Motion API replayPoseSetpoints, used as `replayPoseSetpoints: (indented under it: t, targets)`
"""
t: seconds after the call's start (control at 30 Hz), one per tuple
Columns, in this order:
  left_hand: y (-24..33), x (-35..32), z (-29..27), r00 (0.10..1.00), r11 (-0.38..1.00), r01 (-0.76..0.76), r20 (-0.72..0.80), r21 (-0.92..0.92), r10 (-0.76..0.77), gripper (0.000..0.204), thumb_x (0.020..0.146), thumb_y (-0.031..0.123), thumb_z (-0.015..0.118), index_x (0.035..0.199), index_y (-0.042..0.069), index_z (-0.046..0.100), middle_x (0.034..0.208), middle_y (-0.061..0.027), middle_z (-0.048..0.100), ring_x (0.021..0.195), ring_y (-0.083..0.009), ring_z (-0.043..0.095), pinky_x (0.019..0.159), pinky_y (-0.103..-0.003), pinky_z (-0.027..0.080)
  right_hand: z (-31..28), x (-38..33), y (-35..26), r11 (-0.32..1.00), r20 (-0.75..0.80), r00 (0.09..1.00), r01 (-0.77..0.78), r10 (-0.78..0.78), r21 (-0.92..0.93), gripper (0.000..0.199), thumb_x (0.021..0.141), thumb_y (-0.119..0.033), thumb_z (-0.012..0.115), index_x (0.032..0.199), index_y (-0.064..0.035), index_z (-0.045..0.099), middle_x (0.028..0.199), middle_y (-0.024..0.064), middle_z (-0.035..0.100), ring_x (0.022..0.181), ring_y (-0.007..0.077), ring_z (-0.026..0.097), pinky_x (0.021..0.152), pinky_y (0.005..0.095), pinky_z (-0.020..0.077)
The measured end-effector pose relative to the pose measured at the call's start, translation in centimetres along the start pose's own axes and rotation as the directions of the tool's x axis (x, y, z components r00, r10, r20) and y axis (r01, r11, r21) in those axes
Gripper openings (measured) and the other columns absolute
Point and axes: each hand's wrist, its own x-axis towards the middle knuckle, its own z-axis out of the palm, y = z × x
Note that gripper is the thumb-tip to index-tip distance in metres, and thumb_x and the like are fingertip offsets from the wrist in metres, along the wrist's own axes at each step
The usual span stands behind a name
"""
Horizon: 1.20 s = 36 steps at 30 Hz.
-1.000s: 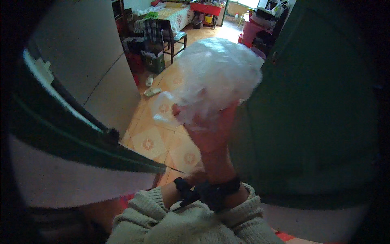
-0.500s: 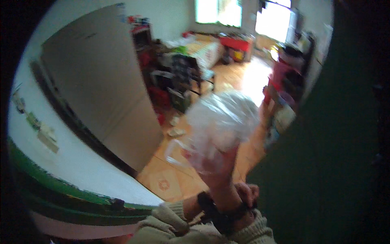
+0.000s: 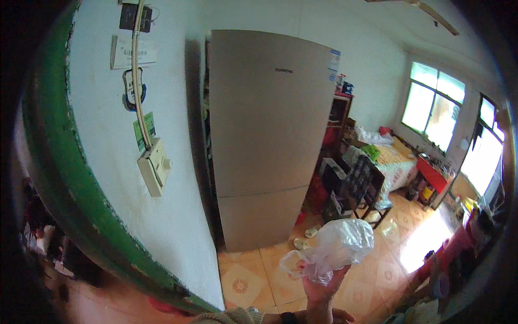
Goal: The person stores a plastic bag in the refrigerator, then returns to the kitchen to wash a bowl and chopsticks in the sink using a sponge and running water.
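Note:
A clear white plastic bag (image 3: 345, 243) with something pale inside is held up in my right hand (image 3: 322, 286) near the lower middle. One thin handle loop hangs loose on its left side. The bag covers much of the fingers, and what it contains cannot be made out. My left arm, in a knitted beige sleeve, crosses low behind the right forearm. The curled fingers of my left hand (image 3: 342, 316) show just right of that wrist, at the bottom edge, closed around it. A dark band (image 3: 287, 317) is partly visible there.
A tall grey refrigerator (image 3: 264, 135) stands ahead, beside a white wall with a switch box (image 3: 155, 167). Green trim (image 3: 102, 216) curves along the left. Slippers (image 3: 302, 244) lie on the tiles. Farther back are a chair (image 3: 367, 183), a bed (image 3: 396, 162) and a red-covered table (image 3: 431, 174).
My view has swung up and to the left, so the refrigerator and wall fill more of it. The bag and hands now appear lower. My right hand still holds the bag.

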Motion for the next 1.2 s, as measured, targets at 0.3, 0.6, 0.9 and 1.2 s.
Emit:
replayPoseSetpoints:
  t: [0.3,0.6,0.9,1.2]
  targets:
    - [8.1,3.8,-9.7,0.986,0.987,-0.152,0.055,-0.06,0.155,0.059,0.088,0.019,0.063,0.139,0.008,0.037,0.108,-0.0135,0.061,0.075,-0.0211,0.063,0.079,-0.038,0.052,-2.0,13.5,6.0,0.947,0.007,0.949,-0.315,0.315,0.066,0.073,0.077,-0.064,0.061,0.131,-0.0173,0.047,0.123,0.0073,0.056,0.106,0.0338,0.054,0.08,0.0537,0.0466]
    - [20.3,-0.5,-5.6,0.824,0.847,-0.498,0.407,0.187,0.395,0.061,0.099,0.051,0.025,0.145,0.012,0.03,0.132,-0.0222,0.048,0.104,-0.0312,0.056,0.111,-0.049,0.027,-0.8,20.2,11.5,0.744,0.025,0.784,-0.598,0.62,0.298,0.07,0.081,-0.057,0.062,0.134,-0.0169,0.044,0.127,0.0055,0.052,0.106,0.023,0.056,0.077,0.0378,0.0514]
    - [25.8,0.9,-4.6,0.886,0.895,-0.391,0.177,-0.213,0.429,0.074,0.093,0.064,0.017,0.144,0.013,0.033,0.145,-0.0201,0.034,0.132,-0.0336,0.033,0.115,-0.046,0.017,2.9,24.7,11.9,0.572,0.193,0.608,-0.792,0.77,0.211,0.064,0.087,-0.05,0.058,0.138,-0.0188,0.038,0.13,0.0027,0.05,0.117,0.0217,0.049,0.094,0.0383,0.0432]
    - [27.8,5.1,-9.2,0.797,0.828,-0.56,-0.25,0.032,0.549,0.077,0.09,0.066,0.028,0.139,0.008,0.041,0.147,-0.0145,0.036,0.138,-0.0296,0.029,0.115,-0.047,0.018,0.2,27.8,10.8,0.575,0.08,0.577,-0.817,0.813,0.046,0.058,0.088,-0.044,0.057,0.136,-0.015,0.04,0.127,0.0055,0.051,0.114,0.0253,0.051,0.09,0.0456,0.0473]
